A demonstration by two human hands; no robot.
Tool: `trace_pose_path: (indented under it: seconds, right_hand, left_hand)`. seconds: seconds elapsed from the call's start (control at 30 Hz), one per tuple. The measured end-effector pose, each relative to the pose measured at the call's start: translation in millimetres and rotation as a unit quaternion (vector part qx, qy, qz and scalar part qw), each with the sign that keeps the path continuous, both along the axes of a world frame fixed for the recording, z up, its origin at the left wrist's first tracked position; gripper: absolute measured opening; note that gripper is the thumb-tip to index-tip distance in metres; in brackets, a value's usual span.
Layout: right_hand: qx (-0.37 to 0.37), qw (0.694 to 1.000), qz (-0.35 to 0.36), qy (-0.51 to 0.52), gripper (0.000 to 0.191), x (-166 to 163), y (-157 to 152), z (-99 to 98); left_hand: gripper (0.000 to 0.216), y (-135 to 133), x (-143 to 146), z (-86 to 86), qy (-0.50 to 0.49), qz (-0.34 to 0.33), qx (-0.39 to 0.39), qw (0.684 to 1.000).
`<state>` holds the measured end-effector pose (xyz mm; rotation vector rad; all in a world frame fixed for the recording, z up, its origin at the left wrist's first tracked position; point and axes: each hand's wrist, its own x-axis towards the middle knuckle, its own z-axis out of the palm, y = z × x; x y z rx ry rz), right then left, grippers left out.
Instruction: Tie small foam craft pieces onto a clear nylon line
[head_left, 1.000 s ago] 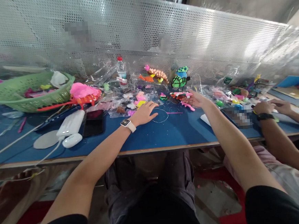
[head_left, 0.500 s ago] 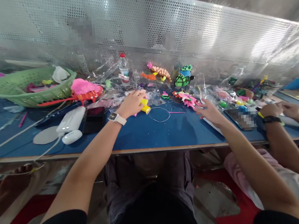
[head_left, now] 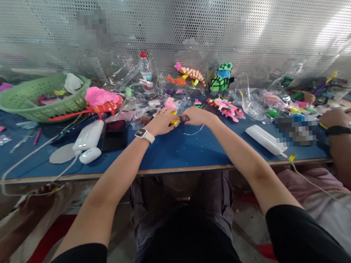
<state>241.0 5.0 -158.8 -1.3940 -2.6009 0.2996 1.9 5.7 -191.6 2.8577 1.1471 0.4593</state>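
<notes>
My left hand point(head_left: 161, 122), with a white watch on its wrist, and my right hand point(head_left: 197, 116) meet at the middle of the blue table point(head_left: 171, 150). Between their fingertips sits a small yellow toy piece point(head_left: 175, 121), pinched from both sides. A thin loop of wire point(head_left: 195, 130) lies on the table just under my right hand. Around the hands lie small coloured foam pieces in clear bags point(head_left: 149, 109).
A green basket point(head_left: 41, 99), pink crab toy point(head_left: 101, 101), water bottle point(head_left: 146, 72), green turtle toy point(head_left: 221, 79) and spiky toy point(head_left: 226, 106) stand behind. A white power bank point(head_left: 88, 135), dark phone point(head_left: 114, 134) and white box point(head_left: 265, 139) lie nearby. Another person's hands point(head_left: 335, 118) work at the right.
My left hand picked up the yellow piece and drew it back toward the middle. My right hand came in from the right and joined it on the piece.
</notes>
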Motion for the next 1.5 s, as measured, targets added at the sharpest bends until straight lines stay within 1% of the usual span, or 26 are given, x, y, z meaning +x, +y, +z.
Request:
trace_pose_path:
  seconds: [0.07,0.13,0.23,0.27,0.37,0.43,0.53,0.6,0.67,0.8,0.87,0.93,1.0,1.03,1.13,1.2,1.23,1.3,1.4,1.43,1.5]
  right_hand:
    - [0.028,1.0,-0.011,0.004,0.019,0,2,-13.2]
    - [0.048,0.998,-0.01,0.03,0.016,7,1,-22.3]
    - [0.073,0.996,-0.019,0.048,0.024,19,0,-27.6]
    - [0.074,0.996,-0.033,0.042,0.023,22,0,-27.8]
    - [0.052,0.994,-0.09,0.025,0.009,26,1,-27.3]
    - [0.04,0.993,-0.107,0.033,0.013,26,1,-27.7]
    - [0.031,0.995,-0.079,0.05,0.021,25,2,-29.1]
    - [0.035,0.996,-0.047,0.064,0.02,25,3,-28.7]
    - [0.043,0.993,-0.032,0.101,0.017,24,2,-25.9]
    - [0.054,0.975,-0.046,0.21,0.012,22,-4,-15.4]
    - [0.055,0.962,-0.051,0.261,0.013,19,-7,-11.9]
    - [0.044,0.947,-0.057,0.314,0.012,14,-8,-11.8]
    - [0.018,0.929,-0.067,0.365,0.007,9,-8,-14.7]
    - [0.003,0.921,-0.072,0.384,0.008,6,-8,-16.9]
    - [-0.026,0.899,-0.078,0.43,0.027,-2,-7,-22.7]
    - [-0.026,0.885,-0.075,0.458,0.034,-5,-8,-24.4]
    - [-0.02,0.88,-0.073,0.468,0.035,-5,-8,-24.5]
    - [0.002,0.877,-0.068,0.476,0.034,-5,-10,-24.1]
    - [0.048,0.881,-0.052,0.467,0.035,-5,-12,-24.0]
    - [0.064,0.884,-0.049,0.461,0.036,-5,-13,-24.2]
    - [0.099,0.887,-0.058,0.448,0.037,-6,-14,-24.6]
  left_hand:
    - [0.045,-1,4,-1.9,-0.005,0.013,0.004,1.0]
    - [0.042,-2,7,-2.1,-0.015,0.029,0.019,0.999]
    - [0.04,-5,8,-1.0,-0.03,0.047,0.032,0.998]
    - [0.039,-7,8,-0.5,-0.034,0.048,0.032,0.998]
    - [0.038,-11,10,1.2,-0.049,0.038,0.027,0.998]
    - [0.037,-14,13,1.7,-0.067,0.038,0.022,0.997]
    - [0.033,-16,19,0.0,-0.092,0.042,0.013,0.995]
    - [0.03,-15,23,-2.3,-0.1,0.036,0.011,0.994]
    - [0.026,-14,26,-4.0,-0.108,0.038,0.014,0.993]
    - [0.023,-11,27,-1.2,-0.16,0.093,0.051,0.981]
    - [0.023,-9,24,2.5,-0.198,0.109,0.052,0.973]
    - [0.023,-9,21,6.1,-0.243,0.111,0.017,0.963]
    - [0.025,-10,18,8.6,-0.291,0.115,-0.023,0.949]
    - [0.025,-11,18,9.5,-0.312,0.121,-0.035,0.942]
    - [0.023,-13,17,11.5,-0.369,0.133,-0.036,0.919]
    - [0.029,-14,18,12.6,-0.415,0.122,-0.056,0.9]
    - [0.035,-14,19,13.0,-0.44,0.113,-0.081,0.887]
    - [0.044,-14,20,13.5,-0.475,0.106,-0.16,0.859]
    - [0.046,-11,19,12.9,-0.491,0.13,-0.277,0.816]
    - [0.045,-10,19,12.4,-0.493,0.139,-0.298,0.805]
    - [0.045,-8,20,11.4,-0.505,0.151,-0.308,0.792]
